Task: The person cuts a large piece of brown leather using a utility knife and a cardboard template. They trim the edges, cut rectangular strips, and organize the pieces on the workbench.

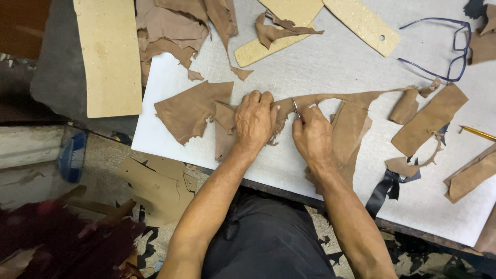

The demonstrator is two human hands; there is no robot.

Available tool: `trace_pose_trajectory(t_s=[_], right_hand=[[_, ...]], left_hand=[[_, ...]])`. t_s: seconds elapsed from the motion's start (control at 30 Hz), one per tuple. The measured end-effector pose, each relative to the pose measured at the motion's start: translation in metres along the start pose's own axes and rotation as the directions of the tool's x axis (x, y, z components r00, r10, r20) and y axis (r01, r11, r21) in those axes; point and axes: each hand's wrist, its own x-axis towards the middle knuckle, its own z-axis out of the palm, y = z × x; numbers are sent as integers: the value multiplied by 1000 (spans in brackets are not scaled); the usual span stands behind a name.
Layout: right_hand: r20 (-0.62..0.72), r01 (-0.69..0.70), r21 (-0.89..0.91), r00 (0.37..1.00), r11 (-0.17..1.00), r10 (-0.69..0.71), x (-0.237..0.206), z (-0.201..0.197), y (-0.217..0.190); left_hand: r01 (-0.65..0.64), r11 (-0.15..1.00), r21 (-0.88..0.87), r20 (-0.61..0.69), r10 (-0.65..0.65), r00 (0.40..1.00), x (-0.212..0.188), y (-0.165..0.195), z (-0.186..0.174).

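Left hand [254, 120] pressed flat, fingers spread narrow, on a brown leather piece [330, 101] lying across the white cutting board [170, 77]. Right hand [311, 135] just beside it, closed around a small metal-bladed knife [295, 108], tip set against the leather between the two hands. Leather running as a thin strip from under the left palm rightward toward the far scraps, with a wider flap under and beside the right hand. To the left of the left hand, a larger triangular leather offcut [188, 111], touching the piece under the palm.

Farther up the board, crumpled leather scraps [175, 26] in a heap, near pale pressed-board templates [364, 23], one of them with a small hole. A long pale board [107, 54] at the table's left edge. At upper right, blue-framed glasses [454, 49], folded open on the surface. At right, more leather strips [431, 119], a black ribbon-like strip [385, 188] hanging over the table edge, and a yellow pencil [478, 133]. Below the table, cardboard patterns [155, 188] and dark scraps on the speckled floor [98, 152]; dark trousers [263, 237] between the forearms.
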Motion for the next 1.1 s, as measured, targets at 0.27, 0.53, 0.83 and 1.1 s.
trace_pose_trajectory(t_s=[0.27, 0.53, 0.83, 1.1], right_hand=[[-34, 49, -22, 998, 999, -50, 7, 13, -1], [258, -160, -44, 952, 986, 166, -38, -21, -4], [-262, 299, 410, 944, 862, -202, -76, -63, -18], [-364, -105, 641, 830, 760, 422, -122, -135, 106]], left_hand=[[81, 996, 45, 59, -84, 995, 10, 2, 13], [-97, 992, 82, 178, 81, 981, 4, -18, -19], [-205, 913, -353, 382, 340, 859, -18, 51, -83], [-103, 790, -604, 345, 375, 860, -24, 158, -28]])
